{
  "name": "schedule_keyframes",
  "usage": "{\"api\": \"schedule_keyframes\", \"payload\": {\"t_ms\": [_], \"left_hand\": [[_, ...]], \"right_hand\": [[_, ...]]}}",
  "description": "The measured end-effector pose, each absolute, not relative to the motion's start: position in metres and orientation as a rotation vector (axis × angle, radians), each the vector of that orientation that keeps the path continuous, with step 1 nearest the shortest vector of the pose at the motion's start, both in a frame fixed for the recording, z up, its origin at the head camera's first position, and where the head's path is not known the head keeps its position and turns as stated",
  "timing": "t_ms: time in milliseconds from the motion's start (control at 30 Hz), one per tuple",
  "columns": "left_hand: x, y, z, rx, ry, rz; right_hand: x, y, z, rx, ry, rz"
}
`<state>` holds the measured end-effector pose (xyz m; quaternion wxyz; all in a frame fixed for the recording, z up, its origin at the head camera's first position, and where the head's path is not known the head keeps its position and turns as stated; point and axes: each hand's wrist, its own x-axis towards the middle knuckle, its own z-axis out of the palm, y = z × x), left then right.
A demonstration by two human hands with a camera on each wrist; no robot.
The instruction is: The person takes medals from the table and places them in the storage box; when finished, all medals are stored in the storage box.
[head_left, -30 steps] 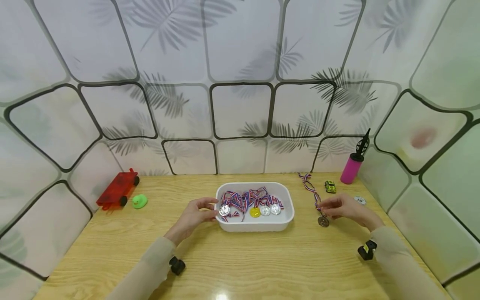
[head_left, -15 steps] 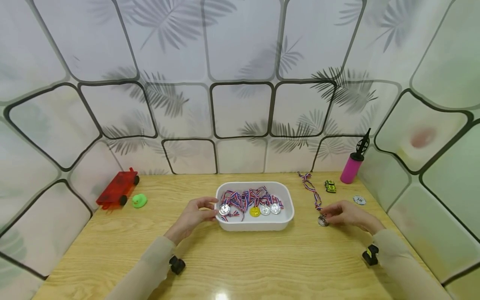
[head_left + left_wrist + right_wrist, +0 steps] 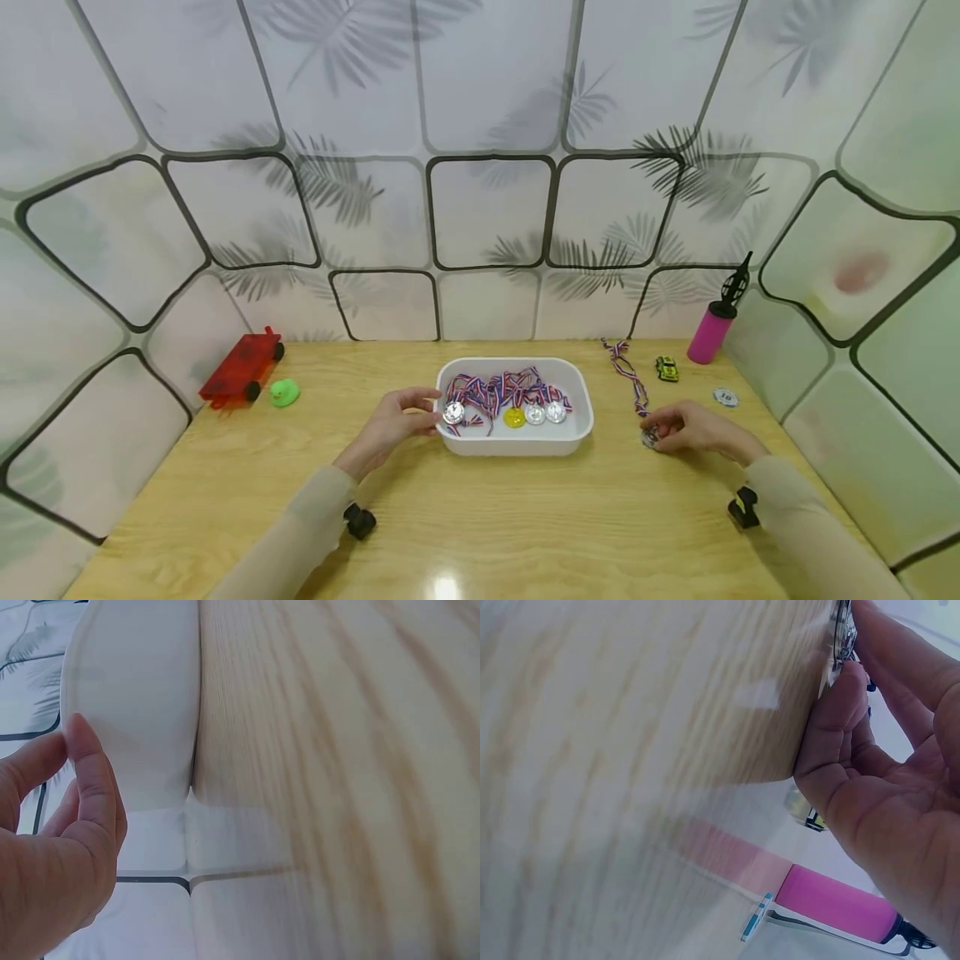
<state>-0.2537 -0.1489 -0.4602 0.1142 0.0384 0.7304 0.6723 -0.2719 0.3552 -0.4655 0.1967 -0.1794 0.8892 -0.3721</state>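
My left hand [image 3: 390, 429] pinches the left rim of a white plastic tray [image 3: 517, 447]; in the left wrist view its thumb and fingertips meet at the edge of the tray wall [image 3: 139, 697]. Inside lie a gold medal [image 3: 513, 417] and several silver ones, with tangled red, white and blue ribbons [image 3: 498, 392]. To the right, my right hand [image 3: 697, 429] pinches a medal [image 3: 649, 436] at the table surface, partly hidden by the fingers. Its striped ribbon [image 3: 626, 372] stretches away toward the wall. The right wrist view shows the medal's edge [image 3: 844, 634] at the fingertips.
A pink hand pump [image 3: 711, 333], a yellow toy car [image 3: 667, 368] and a poker chip [image 3: 725, 397] stand or lie at the right. On the left are a red toy cart [image 3: 242, 367] and a green rubber duck [image 3: 284, 392]. Patterned walls enclose the table.
My right hand has shifted from the ribbon's lower end down onto the medal, which now looks lighter. The left hand stays on the tray. The head view has shifted slightly.
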Motion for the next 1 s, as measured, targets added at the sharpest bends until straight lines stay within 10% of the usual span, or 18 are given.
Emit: {"api": "schedule_keyframes", "payload": {"t_ms": [1000], "left_hand": [[-0.2536,-0.1468,-0.4556,0.074,2.135,1.975]], "right_hand": [[-0.2662,0.3506,-0.4610,-0.526,2.560,-0.990]]}}
